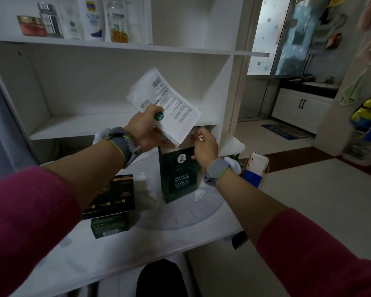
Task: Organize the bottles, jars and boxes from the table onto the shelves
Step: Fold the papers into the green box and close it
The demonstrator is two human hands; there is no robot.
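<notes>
Flanking green box (178,174): black box (111,194)

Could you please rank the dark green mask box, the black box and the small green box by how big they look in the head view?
1. Dark green mask box and black box: look alike, so unranked.
2. Small green box: clearly smallest.

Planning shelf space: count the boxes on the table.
3: tall green box standing mid-table, black box left of it, small green box in front. Others may be hidden.

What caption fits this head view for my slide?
Left hand holds white sachets above an open green mask box steadied by the right hand.
</notes>
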